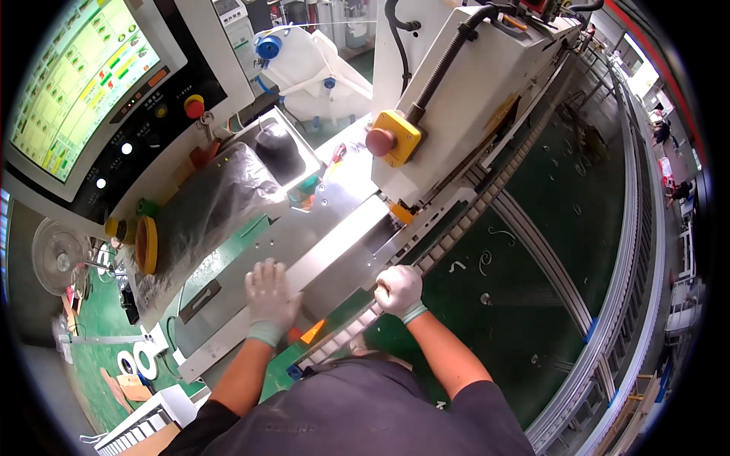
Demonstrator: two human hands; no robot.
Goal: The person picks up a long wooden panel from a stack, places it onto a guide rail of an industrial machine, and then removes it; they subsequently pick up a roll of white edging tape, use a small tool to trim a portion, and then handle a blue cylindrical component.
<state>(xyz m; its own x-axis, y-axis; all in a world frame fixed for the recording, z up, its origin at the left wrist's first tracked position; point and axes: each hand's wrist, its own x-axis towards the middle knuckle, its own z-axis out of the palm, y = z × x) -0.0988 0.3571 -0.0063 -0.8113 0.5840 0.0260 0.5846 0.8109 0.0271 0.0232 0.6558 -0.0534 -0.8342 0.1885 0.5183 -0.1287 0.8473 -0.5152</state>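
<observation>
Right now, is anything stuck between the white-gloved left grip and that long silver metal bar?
Nothing I can see: the white-gloved left grip is spread open over the long silver metal bar, though contact is unclear.

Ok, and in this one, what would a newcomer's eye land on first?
Probably the glowing screen at upper left. Next, the red push-button on its yellow box, mounted on the pale machine housing right of top centre. Then, near the middle, the white-gloved left hand, spread over the metal bed, and the right hand, curled beside the segmented track.
</observation>
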